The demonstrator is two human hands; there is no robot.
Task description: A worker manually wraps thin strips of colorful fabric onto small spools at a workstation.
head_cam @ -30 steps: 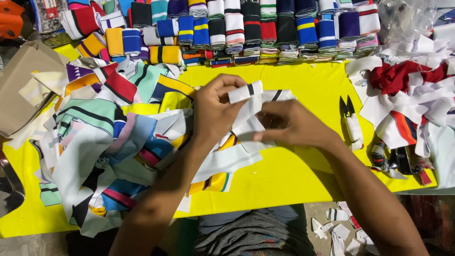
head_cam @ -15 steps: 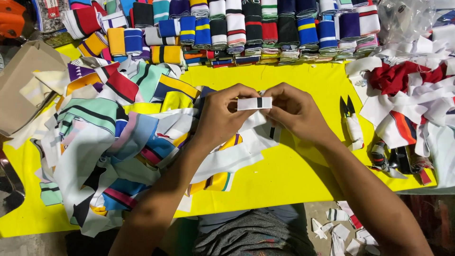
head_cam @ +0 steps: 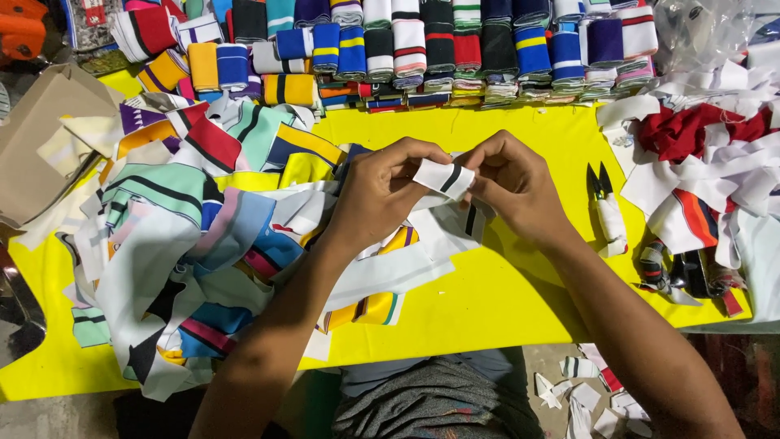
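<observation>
Head cam: left hand (head_cam: 382, 195) and right hand (head_cam: 516, 185) both pinch a white black-striped knit strip (head_cam: 443, 179), mid-frame above the yellow table (head_cam: 487, 301).

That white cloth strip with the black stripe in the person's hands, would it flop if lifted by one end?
Probably floppy: the white black-striped knit strip folds over between both hands, left hand and right hand. Likely light, since fingertips alone hold it. It seems unlikely to slip or roll.

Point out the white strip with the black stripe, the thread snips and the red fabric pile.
white strip (head_cam: 439, 177), head view, on its white face left of the stripe
thread snips (head_cam: 610, 221), head view, on the pale handle
red fabric pile (head_cam: 682, 130), head view, on its middle fold
</observation>
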